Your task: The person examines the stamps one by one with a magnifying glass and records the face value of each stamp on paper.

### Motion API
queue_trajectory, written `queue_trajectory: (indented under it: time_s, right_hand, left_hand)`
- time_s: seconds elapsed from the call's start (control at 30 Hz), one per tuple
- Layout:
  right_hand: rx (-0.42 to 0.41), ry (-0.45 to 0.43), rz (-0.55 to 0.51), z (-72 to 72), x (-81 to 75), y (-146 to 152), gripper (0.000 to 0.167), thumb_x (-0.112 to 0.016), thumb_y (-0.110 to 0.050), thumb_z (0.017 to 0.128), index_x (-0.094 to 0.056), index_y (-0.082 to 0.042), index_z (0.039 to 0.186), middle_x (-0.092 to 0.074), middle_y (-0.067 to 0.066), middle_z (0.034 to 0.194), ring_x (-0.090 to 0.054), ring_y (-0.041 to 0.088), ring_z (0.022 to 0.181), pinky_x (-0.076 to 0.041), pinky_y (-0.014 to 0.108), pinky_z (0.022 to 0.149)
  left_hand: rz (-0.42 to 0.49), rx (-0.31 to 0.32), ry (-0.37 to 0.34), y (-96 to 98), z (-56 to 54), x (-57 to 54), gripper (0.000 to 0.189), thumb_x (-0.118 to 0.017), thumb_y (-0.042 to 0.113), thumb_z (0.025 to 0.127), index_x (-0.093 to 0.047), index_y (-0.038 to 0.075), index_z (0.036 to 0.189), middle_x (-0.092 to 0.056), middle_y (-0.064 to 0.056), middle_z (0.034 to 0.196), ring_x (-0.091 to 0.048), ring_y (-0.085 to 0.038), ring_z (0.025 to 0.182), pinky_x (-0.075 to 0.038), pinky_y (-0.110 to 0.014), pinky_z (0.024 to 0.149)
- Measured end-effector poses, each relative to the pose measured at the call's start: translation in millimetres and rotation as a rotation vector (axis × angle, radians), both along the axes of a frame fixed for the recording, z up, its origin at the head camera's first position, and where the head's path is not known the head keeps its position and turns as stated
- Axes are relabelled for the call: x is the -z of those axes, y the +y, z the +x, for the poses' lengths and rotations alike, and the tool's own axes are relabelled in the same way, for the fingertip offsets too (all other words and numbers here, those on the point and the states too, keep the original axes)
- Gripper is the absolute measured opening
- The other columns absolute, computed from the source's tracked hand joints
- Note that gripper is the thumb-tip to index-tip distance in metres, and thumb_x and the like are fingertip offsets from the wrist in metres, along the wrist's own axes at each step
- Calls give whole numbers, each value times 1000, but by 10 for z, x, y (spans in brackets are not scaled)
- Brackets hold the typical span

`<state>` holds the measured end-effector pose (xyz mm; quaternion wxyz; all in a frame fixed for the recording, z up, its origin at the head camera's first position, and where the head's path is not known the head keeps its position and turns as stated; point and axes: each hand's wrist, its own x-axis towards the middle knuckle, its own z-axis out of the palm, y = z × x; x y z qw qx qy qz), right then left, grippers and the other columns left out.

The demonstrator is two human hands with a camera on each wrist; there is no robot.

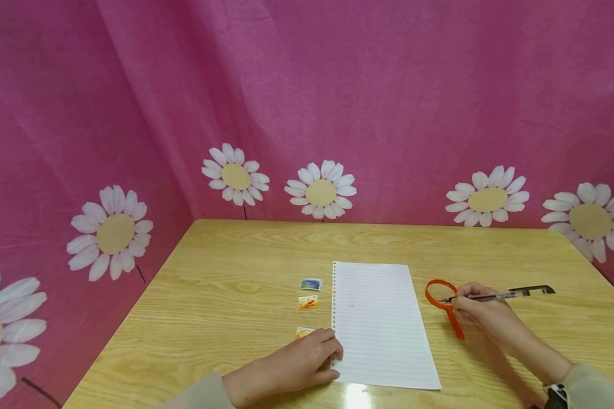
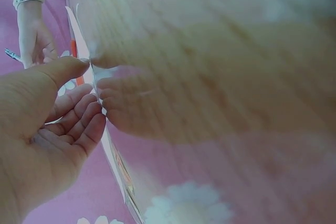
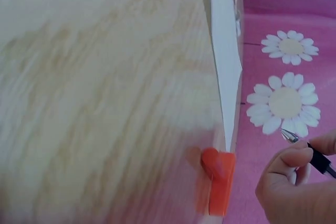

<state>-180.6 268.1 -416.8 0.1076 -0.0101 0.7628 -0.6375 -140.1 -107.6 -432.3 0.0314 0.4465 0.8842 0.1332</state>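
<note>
The clear-barrelled pen [image 1: 506, 295] with its black grip is pinched in the right hand [image 1: 486, 312] over the orange-red magnifying glass [image 1: 455, 324], off the right edge of the lined sheet [image 1: 381, 324], whose lower left edge the left hand [image 1: 307, 359] touches with loosely bent fingers, wood stretching from the sheet's top to the table's [image 1: 210, 295] far edge.

Left hand [image 1: 307, 360] loosely curved; right hand [image 1: 487, 318] pinching

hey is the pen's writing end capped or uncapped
Uncapped; in the right wrist view the pen shows a bare silver tip ahead of the right hand.
</note>
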Motion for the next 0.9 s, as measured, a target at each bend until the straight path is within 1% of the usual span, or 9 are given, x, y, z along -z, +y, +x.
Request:
queue_trajectory:
  time_s: [0.1, 0.17, 0.23, 0.3, 0.37, 0.6, 0.7, 0.8, 0.9]
  right_hand:
    - [-4, 2, 47, -2, 6, -74, 16, -53, -7, 95, -52, -17, 83, -47, -7, 65, -42, 6, 58, -29, 32, 53]
    - [-9, 9, 61, -8, 8, -126, 14, -54, -7, 94, -52, -16, 83, -48, -8, 66, -43, 6, 59, -32, 29, 53]
    - [-10, 18, 67, -18, 14, -179, 13, -55, -7, 93, -51, -14, 84, -48, -7, 67, -44, 6, 61, -38, 27, 56]
    - [-13, 17, 66, -27, 22, -229, 12, -55, -7, 93, -50, -13, 84, -49, -6, 67, -45, 7, 62, -40, 26, 58]
    - [-30, 25, 58, -37, 33, -274, 11, -55, -7, 93, -49, -11, 86, -49, -6, 68, -45, 7, 62, -40, 28, 58]
    - [-44, 35, 30, -77, 81, -421, 12, -58, -4, 91, -51, -11, 84, -54, -6, 70, -47, 5, 62, -43, 23, 57]
    - [-57, 49, 26, -93, 96, -476, 12, -57, -2, 90, -52, -9, 82, -52, -4, 68, -46, 6, 60, -41, 24, 55]
    - [-71, 53, 45, -107, 102, -519, 10, -57, -2, 90, -52, -8, 83, -53, -5, 68, -46, 6, 60, -41, 25, 56]
    - [-65, 44, 64, -119, 105, -575, 7, -58, -3, 90, -53, -7, 85, -54, -6, 68, -46, 6, 61, -43, 25, 57]
  left_hand:
    - [-1, 3, 8, 0, -5, 8, 18, -68, 27, 93, -63, 14, 104, -55, 6, 99, -41, 1, 84, -39, -6, 76]
    - [-6, 2, 11, 0, -7, 10, 18, -68, 27, 93, -63, 14, 104, -55, 6, 99, -41, 1, 84, -39, -6, 76]
    - [-10, 0, 12, 0, -7, 9, 18, -68, 27, 92, -63, 14, 104, -55, 6, 99, -41, 1, 84, -39, -6, 76]
    - [-14, -1, 12, 0, -7, 6, 18, -68, 27, 93, -63, 14, 104, -55, 6, 99, -41, 1, 84, -39, -7, 76]
    - [-14, -2, 7, 1, -6, 0, 18, -68, 27, 93, -63, 14, 104, -55, 6, 99, -41, 1, 83, -39, -6, 76]
    - [-7, 3, -2, -5, -9, 4, 18, -67, 26, 93, -63, 14, 104, -55, 6, 98, -40, 1, 83, -38, -6, 75]
    - [-5, 9, 17, -9, -16, 16, 18, -68, 27, 92, -63, 14, 104, -54, 6, 98, -41, 2, 83, -38, -6, 74]
    - [-4, 13, 18, -11, -19, 18, 18, -68, 27, 93, -63, 14, 105, -54, 6, 98, -41, 2, 83, -38, -5, 74]
    - [-4, 15, 16, -11, -19, 19, 18, -67, 26, 93, -63, 13, 105, -54, 6, 99, -40, 2, 83, -38, -5, 74]
